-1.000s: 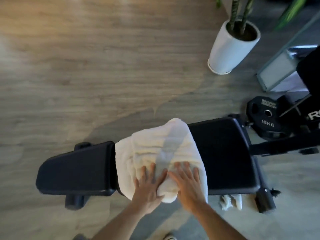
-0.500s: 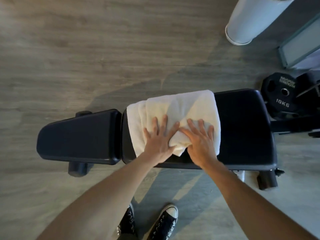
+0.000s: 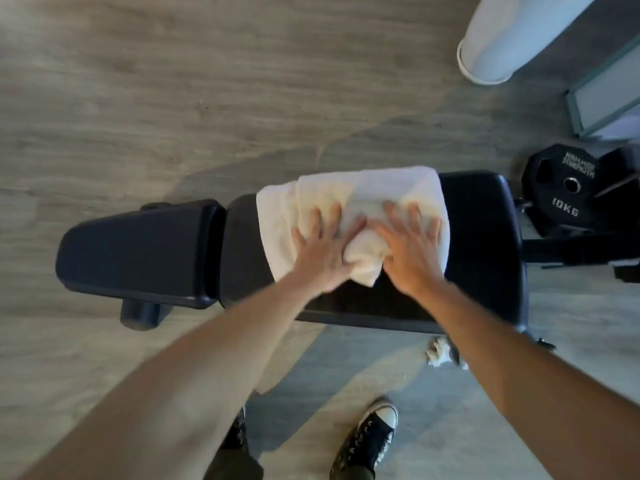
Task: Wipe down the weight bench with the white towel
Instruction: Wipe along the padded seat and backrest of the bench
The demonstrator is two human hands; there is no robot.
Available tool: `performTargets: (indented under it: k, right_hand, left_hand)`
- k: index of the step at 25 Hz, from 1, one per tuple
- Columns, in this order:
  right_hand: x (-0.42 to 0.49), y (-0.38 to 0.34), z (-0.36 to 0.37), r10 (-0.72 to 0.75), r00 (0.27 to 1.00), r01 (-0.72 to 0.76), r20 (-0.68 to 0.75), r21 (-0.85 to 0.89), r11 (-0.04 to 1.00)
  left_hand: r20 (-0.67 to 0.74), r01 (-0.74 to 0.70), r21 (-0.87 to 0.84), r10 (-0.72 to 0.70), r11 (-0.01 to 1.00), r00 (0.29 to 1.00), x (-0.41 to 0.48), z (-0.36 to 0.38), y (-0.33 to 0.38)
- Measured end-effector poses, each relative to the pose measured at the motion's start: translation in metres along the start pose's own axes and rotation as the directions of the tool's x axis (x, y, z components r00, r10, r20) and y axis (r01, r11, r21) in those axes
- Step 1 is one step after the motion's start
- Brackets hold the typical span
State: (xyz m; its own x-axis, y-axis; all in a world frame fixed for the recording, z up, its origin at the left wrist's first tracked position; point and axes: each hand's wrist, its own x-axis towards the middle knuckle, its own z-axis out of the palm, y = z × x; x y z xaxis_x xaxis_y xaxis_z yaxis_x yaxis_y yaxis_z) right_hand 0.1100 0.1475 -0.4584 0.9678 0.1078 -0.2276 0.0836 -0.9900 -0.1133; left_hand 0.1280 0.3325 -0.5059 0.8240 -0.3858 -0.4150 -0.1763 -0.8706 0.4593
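Observation:
A black padded weight bench (image 3: 138,251) runs left to right across the view, a short pad on the left and a longer pad (image 3: 485,237) on the right. The white towel (image 3: 346,192) lies spread over the left part of the longer pad, reaching its far edge. My left hand (image 3: 322,251) and my right hand (image 3: 412,251) press flat on the towel's near half, fingers spread. A fold of cloth is bunched between the two thumbs. The near strip of the pad below my hands is bare.
A black 10 kg weight plate (image 3: 568,192) and dark frame parts sit at the bench's right end. A white planter (image 3: 502,39) and a framed panel (image 3: 606,91) stand at the far right. A crumpled white scrap (image 3: 438,351) lies under the bench; my black shoes (image 3: 370,441) are on the wood floor.
Both hands have pushed the towel across the pad from its near edge toward the far edge. The towel also sits slightly more to the right.

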Motion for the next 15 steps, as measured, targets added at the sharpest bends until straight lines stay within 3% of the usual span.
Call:
performTargets:
  k: [6, 11, 15]
  right_hand:
    - [0.037, 0.034, -0.001, -0.05, 0.996, 0.053, -0.079, 0.026, 0.998]
    - [-0.034, 0.045, 0.009, 0.004, 0.99, 0.007, -0.14, 0.076, 0.997]
    - [-0.124, 0.037, 0.016, 0.083, 0.993, -0.074, -0.085, 0.101, 0.992]
  left_hand:
    - [-0.043, 0.066, 0.043, -0.064, 0.997, 0.997, 0.048, -0.005, 0.016]
    - [-0.125, -0.055, 0.124, 0.071, 0.991, 0.99, 0.002, 0.035, 0.042]
    - [-0.118, -0.132, 0.183, 0.155, 0.974, 0.981, -0.065, 0.069, 0.067]
